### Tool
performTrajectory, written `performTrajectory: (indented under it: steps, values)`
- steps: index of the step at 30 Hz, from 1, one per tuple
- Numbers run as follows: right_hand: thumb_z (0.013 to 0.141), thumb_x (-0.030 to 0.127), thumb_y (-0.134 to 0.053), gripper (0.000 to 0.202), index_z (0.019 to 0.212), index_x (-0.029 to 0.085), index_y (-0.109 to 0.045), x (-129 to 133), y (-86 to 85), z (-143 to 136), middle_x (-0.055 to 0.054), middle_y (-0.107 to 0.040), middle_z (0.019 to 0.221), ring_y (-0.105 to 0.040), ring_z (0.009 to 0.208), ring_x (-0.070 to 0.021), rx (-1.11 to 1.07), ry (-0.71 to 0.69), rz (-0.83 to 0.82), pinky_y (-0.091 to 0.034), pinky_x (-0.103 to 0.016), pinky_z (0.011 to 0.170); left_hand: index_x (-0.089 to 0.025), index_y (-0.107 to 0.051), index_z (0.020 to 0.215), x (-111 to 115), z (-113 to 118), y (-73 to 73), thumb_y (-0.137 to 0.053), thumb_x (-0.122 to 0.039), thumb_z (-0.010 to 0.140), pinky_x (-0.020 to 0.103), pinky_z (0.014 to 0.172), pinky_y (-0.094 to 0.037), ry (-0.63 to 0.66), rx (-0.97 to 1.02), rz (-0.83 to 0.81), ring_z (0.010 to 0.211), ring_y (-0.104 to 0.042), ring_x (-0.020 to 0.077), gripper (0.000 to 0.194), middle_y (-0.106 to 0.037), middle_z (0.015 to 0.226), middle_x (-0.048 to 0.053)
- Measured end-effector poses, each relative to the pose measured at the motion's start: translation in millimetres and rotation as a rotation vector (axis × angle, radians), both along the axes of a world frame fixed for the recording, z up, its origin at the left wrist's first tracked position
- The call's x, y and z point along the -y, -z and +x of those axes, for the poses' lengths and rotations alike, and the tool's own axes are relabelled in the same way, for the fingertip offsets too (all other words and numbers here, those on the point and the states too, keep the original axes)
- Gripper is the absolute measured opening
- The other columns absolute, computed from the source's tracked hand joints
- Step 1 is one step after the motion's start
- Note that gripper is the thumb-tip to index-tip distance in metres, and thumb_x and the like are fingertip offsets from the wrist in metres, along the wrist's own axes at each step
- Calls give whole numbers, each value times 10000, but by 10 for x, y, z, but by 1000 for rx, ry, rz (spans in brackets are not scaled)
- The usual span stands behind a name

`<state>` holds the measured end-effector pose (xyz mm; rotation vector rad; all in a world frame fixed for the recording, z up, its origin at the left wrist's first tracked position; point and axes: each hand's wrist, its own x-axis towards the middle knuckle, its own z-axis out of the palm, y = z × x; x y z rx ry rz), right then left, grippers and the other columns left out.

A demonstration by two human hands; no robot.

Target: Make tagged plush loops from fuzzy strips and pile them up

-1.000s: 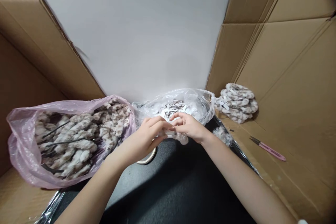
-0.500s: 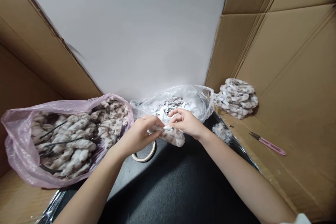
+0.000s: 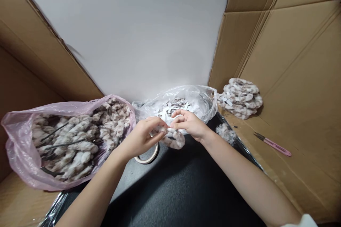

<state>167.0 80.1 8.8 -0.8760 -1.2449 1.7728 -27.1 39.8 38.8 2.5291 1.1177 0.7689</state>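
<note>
Left hand (image 3: 147, 133): my grip is closed on a furry loop (image 3: 178, 142), over the black desk (image 3: 186, 188), near the tape roll (image 3: 146, 160). Right hand (image 3: 190, 126): fingers at the loop's upper side, can't tell if pinching. Clear bag (image 3: 210, 96) just beyond.

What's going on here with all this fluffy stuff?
A person's left hand grips a fluffy, mottled loop, while the right hand has its fingertips at a white strip on it. Just beyond, a clear plastic bag holds more white strips. A pink plastic bag on the left holds fluffy pieces, and on the right similar loops sit piled on cardboard.
</note>
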Motion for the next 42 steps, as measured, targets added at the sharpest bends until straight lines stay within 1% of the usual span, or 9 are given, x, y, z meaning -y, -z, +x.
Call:
performTrajectory:
  steps: [4, 7, 12, 19, 22, 25, 31, 35, 42]
  values:
    - [560, 163, -760, 345, 812, 193, -526, 46, -2, -38, 50, -667, 607, -585, 557, -107, 38, 85, 102, -451, -246, 610, -169, -617, 893, -10, 13, 8, -523, -226, 888, 242, 683, -453, -28, -12, -10, 736, -601, 146, 110, -665, 812, 26]
    - [605, 180, -738, 288, 795, 205, -523, 79, 20, -86, 50, -638, 630, -607, 613, -132, 61, 198, 293, -459, -253, 600, -163, -619, 890, -17, 18, 24, -508, -246, 894, 226, 639, -438, -75, 16, -19, 692, -583, 135, 139, -660, 787, 20]
    - [665, 172, -717, 229, 793, 210, -531, 134, 11, -127, 37, -634, 690, -639, 716, -136, 46, 339, 507, -486, -277, 733, -156, -606, 883, 7, 12, 21, -504, -263, 901, 206, 587, -412, -136, 96, 7, 645, -562, 119, 149, -638, 749, 6]
    - [561, 194, -774, 339, 787, 192, -521, 116, -77, -31, 51, -623, 629, -579, 584, -107, -50, 83, 5, -434, -225, 565, -159, -614, 897, 63, 60, -32, -518, -215, 891, 217, 620, -412, -83, 40, 13, 667, -559, 123, 111, -637, 762, 10]
    - [556, 188, -775, 342, 776, 189, -513, 145, -111, -32, 60, -602, 614, -556, 577, -94, -59, 110, -14, -425, -218, 570, -159, -611, 896, 76, 67, -41, -520, -212, 892, 220, 614, -403, -88, 34, 21, 673, -556, 127, 106, -632, 769, 13]
    - [594, 204, -765, 322, 795, 200, -513, 205, -162, -36, 64, -587, 625, -545, 580, -96, -44, 141, 115, -433, -232, 585, -160, -606, 893, 95, 60, -47, -520, -216, 895, 221, 603, -396, -88, 47, 3, 659, -549, 125, 103, -625, 755, 8]
    - [692, 128, -687, 214, 820, 209, -536, 288, -260, 16, 41, -593, 727, -623, 729, -133, 215, 226, 623, -482, -276, 732, -173, -543, 815, 125, 107, -9, -456, -266, 943, 231, 597, -375, -79, 38, -60, 627, -502, 122, 180, -560, 703, -12]
    - [735, 129, -673, 194, 849, 218, -543, 302, -246, 24, 31, -617, 753, -638, 752, -145, 285, 258, 775, -492, -285, 754, -184, -449, 685, 117, 151, 23, -399, -285, 959, 257, 611, -339, -58, -30, -8, 578, -423, 123, 296, -438, 614, -37]
    - [796, 133, -644, 128, 810, 234, -566, 310, -178, 26, 11, -657, 753, -634, 727, -159, 323, 310, 1071, -496, -303, 715, -174, -468, 672, 146, 153, -31, -384, -324, 971, 263, 633, -320, -64, 15, -98, 545, -399, 107, 345, -417, 577, -53]
